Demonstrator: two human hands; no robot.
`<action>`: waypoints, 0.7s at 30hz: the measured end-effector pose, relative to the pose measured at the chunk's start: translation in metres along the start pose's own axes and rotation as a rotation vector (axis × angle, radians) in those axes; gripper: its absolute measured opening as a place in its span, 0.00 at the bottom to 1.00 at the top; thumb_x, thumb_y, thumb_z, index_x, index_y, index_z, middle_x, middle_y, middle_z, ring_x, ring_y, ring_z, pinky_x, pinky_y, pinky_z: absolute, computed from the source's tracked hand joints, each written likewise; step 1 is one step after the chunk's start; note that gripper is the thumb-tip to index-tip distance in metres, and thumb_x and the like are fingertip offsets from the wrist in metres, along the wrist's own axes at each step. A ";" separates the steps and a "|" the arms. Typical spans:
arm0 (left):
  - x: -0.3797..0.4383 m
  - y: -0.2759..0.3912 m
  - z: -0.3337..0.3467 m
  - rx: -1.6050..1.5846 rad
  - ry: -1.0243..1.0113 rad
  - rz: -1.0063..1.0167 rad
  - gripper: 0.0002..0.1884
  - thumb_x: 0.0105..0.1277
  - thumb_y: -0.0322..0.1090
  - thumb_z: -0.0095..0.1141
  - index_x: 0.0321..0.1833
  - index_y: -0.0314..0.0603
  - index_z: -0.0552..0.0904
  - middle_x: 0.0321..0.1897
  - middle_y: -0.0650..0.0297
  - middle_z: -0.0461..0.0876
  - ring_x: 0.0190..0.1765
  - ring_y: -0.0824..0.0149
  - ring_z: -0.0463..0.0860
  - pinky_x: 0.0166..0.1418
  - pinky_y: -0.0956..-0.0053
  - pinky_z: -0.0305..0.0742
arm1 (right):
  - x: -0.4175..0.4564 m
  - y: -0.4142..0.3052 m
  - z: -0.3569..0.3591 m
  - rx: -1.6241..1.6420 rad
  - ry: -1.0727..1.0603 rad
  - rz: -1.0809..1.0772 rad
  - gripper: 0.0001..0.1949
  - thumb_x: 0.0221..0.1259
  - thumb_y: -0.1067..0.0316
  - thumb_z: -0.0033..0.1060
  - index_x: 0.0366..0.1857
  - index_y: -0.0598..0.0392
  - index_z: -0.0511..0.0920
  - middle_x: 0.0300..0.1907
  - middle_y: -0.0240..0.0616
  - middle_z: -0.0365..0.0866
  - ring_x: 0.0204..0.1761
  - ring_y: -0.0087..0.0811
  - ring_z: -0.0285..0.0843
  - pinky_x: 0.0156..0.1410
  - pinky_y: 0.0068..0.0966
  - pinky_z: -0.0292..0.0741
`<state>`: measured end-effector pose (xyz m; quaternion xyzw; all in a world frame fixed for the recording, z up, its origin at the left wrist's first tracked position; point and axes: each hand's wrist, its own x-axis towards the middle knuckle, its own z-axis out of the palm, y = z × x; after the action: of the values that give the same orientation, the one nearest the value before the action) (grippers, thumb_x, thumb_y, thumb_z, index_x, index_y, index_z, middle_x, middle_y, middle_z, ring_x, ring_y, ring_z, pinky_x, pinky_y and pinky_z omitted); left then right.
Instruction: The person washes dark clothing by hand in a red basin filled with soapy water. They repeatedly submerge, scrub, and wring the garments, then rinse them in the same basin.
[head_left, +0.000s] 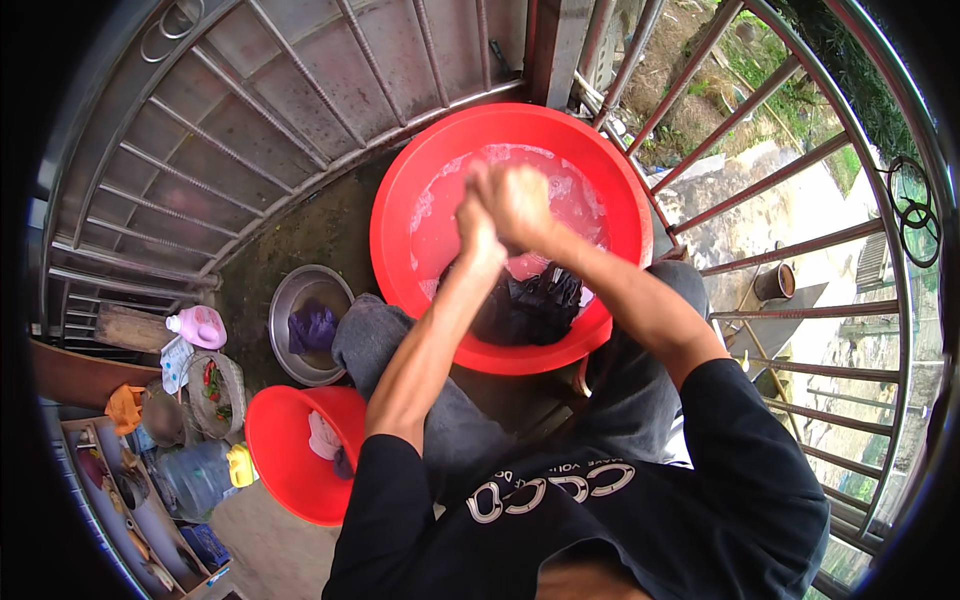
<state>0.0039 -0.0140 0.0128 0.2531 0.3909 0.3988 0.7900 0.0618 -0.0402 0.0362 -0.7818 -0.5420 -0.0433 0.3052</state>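
Note:
A large red plastic basin (390, 225) with soapy water stands before me. My left hand (480, 225) and my right hand (517, 199) are pressed together above the water, both blurred by motion. Whether anything is held between them, I cannot tell. Below them, dark wet cloth (536, 304) lies partly in the water at the basin's near side, under my forearms. Foam rings the water's edge.
To the left are a metal bowl (277, 300) with purple cloth (312, 328), a smaller red bucket (281, 457) with cloth inside, a pink detergent bottle (201, 327) and a large clear water jug (195, 480). Metal railings (810, 311) curve around both sides.

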 end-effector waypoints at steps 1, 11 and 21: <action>-0.018 -0.003 0.013 -0.029 0.061 -0.072 0.24 0.72 0.56 0.41 0.45 0.39 0.77 0.36 0.63 0.78 0.41 0.69 0.78 0.42 0.72 0.75 | 0.013 0.012 -0.002 0.098 -0.017 0.114 0.20 0.66 0.53 0.49 0.21 0.57 0.78 0.16 0.51 0.75 0.20 0.54 0.76 0.26 0.44 0.73; 0.023 -0.007 -0.018 -0.022 -0.019 -0.122 0.27 0.72 0.58 0.38 0.42 0.36 0.76 0.37 0.57 0.80 0.39 0.62 0.81 0.43 0.66 0.77 | -0.012 -0.004 -0.009 0.138 0.019 -0.042 0.19 0.66 0.55 0.49 0.19 0.56 0.74 0.14 0.52 0.74 0.18 0.51 0.75 0.25 0.43 0.73; 0.010 0.013 -0.011 -0.077 -0.086 -0.254 0.27 0.73 0.59 0.32 0.26 0.44 0.70 0.20 0.66 0.71 0.26 0.66 0.74 0.32 0.70 0.73 | -0.027 -0.007 -0.006 0.192 0.017 -0.103 0.20 0.67 0.54 0.49 0.18 0.54 0.74 0.14 0.51 0.73 0.18 0.51 0.75 0.25 0.43 0.72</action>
<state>-0.0068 0.0027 0.0116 0.1877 0.3699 0.2989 0.8594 0.0462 -0.0642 0.0331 -0.7198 -0.5805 -0.0134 0.3804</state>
